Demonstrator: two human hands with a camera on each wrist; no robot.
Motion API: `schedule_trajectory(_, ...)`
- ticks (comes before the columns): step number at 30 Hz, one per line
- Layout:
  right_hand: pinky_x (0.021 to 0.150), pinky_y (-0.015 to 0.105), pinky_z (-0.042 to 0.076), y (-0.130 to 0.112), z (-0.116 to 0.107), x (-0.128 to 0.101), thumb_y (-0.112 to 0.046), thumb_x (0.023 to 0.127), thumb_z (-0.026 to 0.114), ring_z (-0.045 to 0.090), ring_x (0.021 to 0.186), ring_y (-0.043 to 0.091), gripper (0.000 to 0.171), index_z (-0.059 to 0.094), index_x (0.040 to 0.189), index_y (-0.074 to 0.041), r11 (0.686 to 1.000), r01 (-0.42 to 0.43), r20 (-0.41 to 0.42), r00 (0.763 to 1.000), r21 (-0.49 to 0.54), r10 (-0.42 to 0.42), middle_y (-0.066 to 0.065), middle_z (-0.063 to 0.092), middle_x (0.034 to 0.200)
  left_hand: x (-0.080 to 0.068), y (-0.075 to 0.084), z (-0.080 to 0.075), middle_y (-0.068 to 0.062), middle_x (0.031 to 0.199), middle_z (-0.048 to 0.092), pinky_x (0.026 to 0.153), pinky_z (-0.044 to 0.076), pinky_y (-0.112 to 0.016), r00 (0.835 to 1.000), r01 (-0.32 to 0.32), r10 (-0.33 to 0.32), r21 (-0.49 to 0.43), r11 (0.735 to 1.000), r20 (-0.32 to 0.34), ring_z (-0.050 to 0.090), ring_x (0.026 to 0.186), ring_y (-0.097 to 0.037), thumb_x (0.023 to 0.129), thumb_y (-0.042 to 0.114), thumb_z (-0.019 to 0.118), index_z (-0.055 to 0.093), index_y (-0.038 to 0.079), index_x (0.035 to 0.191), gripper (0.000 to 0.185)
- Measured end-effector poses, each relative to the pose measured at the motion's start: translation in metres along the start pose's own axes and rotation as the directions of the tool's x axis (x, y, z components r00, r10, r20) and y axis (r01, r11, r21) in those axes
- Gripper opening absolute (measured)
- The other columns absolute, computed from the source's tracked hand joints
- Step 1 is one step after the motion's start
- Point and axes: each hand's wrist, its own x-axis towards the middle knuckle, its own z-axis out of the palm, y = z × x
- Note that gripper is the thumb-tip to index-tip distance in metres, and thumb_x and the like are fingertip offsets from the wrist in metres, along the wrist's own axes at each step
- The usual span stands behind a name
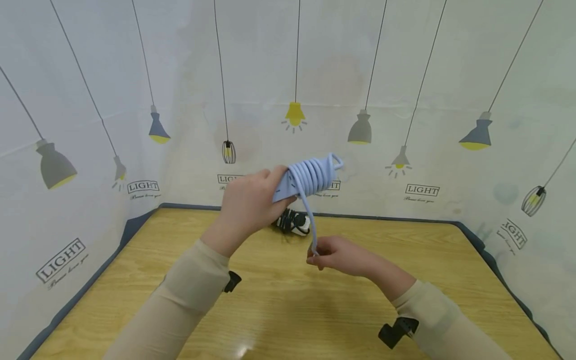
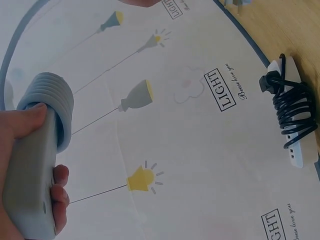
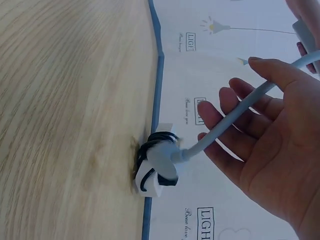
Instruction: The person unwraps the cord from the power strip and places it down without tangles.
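Power strip (image 1: 282,189), pale blue and wound with its own cord (image 1: 312,177), sits in mid-air at the centre of the head view, the left grip (image 1: 252,200) clasped round its body. Below and to the right, the right grip (image 1: 338,257) looks relaxed, its fingers loosely curved beside the cord's trailing length; the plug (image 3: 163,161) shows at lower centre of the right wrist view. From where I stand, slackness is the risk: if that tail slips away, the turns could loosen or slide off the strip's far end. A swinging plug might also knock the bench (image 1: 270,310), where a second strip (image 1: 300,225) lies wrapped in black cord (image 1: 284,220).
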Motion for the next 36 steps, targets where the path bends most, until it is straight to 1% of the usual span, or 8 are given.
schedule_trajectory(9,0.071,0.04,0.049,-0.025,-0.003,-0.006,-0.023,0.098,0.059,0.062,0.078,0.029,0.02,0.065,0.103,-0.005,0.993,0.064,-0.153,0.987,0.102,-0.048,0.012,0.065,0.081,0.0,-0.002,0.003,-0.005,0.075,0.064,0.04,0.042,-0.031,1.0,0.029,-0.029,0.014,0.999,0.008,0.052,0.048,-0.017,0.085,0.046,0.073,0.061,0.011,0.119,0.051)
schedule_trajectory(13,0.072,0.041,0.051,-0.042,-0.008,-0.006,-0.012,0.097,0.056,0.06,0.073,0.026,0.019,0.064,0.102,0.004,0.971,0.129,-0.271,0.96,0.2,-0.072,0.009,0.062,0.075,-0.002,0.0,0.004,-0.003,0.072,0.062,0.039,0.04,-0.029,0.999,0.023,-0.024,0.029,0.999,0.025,0.049,0.046,-0.015,0.085,0.047,0.072,0.06,0.011,0.118,0.05)
schedule_trajectory(17,0.069,0.039,0.052,-0.058,-0.017,-0.006,-0.004,0.095,0.055,0.059,0.069,0.025,0.015,0.063,0.101,0.007,0.956,0.176,-0.356,0.931,0.235,-0.084,0.008,0.061,0.072,-0.005,0.001,0.006,-0.004,0.072,0.061,0.039,0.038,-0.028,1.0,0.003,-0.004,0.042,0.999,0.027,0.048,0.046,-0.015,0.085,0.046,0.072,0.06,0.011,0.117,0.049)
schedule_trajectory(22,0.068,0.04,0.053,-0.075,-0.028,-0.007,-0.005,0.096,0.055,0.062,0.069,0.028,0.016,0.062,0.107,0.004,0.962,0.164,-0.377,0.924,0.22,-0.071,0.011,0.061,0.071,-0.007,0.005,0.008,-0.004,0.069,0.059,0.038,0.037,-0.03,1.0,-0.017,0.018,0.083,0.996,-0.008,0.046,0.045,-0.016,0.085,0.044,0.072,0.061,0.01,0.113,0.046)
schedule_trajectory(28,0.066,0.038,0.055,-0.088,-0.033,-0.007,-0.005,0.097,0.052,0.064,0.067,0.025,0.025,0.055,0.117,0.009,0.949,0.112,-0.377,0.926,0.295,0.008,0.013,0.063,0.074,-0.012,0.012,0.011,-0.004,0.065,0.054,0.037,0.038,-0.031,0.998,-0.048,0.053,0.117,0.992,-0.04,0.047,0.046,-0.018,0.086,0.043,0.071,0.062,0.01,0.111,0.043)
schedule_trajectory(31,0.061,0.032,0.05,-0.093,-0.038,-0.008,-0.015,0.1,0.053,0.055,0.063,0.02,0.025,0.059,0.111,0.006,0.966,0.048,-0.383,0.922,0.254,0.055,0.01,0.059,0.073,-0.015,0.014,0.013,-0.005,0.065,0.055,0.037,0.038,-0.03,0.996,-0.061,0.067,0.117,0.991,-0.051,0.047,0.045,-0.017,0.086,0.044,0.073,0.062,0.009,0.109,0.044)
schedule_trajectory(34,0.057,0.03,0.039,-0.094,-0.043,-0.01,-0.023,0.101,0.055,0.044,0.062,0.02,0.026,0.064,0.104,0.001,0.992,-0.002,-0.396,0.917,0.13,0.054,0.007,0.054,0.073,-0.018,0.015,0.014,-0.005,0.066,0.057,0.038,0.038,-0.03,0.996,-0.068,0.075,0.12,0.99,-0.054,0.049,0.045,-0.017,0.083,0.045,0.076,0.062,0.008,0.108,0.046)
schedule_trajectory(36,0.059,0.031,0.036,-0.095,-0.046,-0.012,-0.025,0.1,0.056,0.042,0.065,0.02,0.026,0.066,0.103,-0.002,0.999,-0.013,-0.406,0.913,0.047,0.032,0.007,0.055,0.075,-0.021,0.016,0.013,-0.005,0.068,0.059,0.039,0.039,-0.03,0.996,-0.067,0.073,0.124,0.99,-0.042,0.051,0.046,-0.016,0.081,0.045,0.078,0.062,0.009,0.109,0.049)
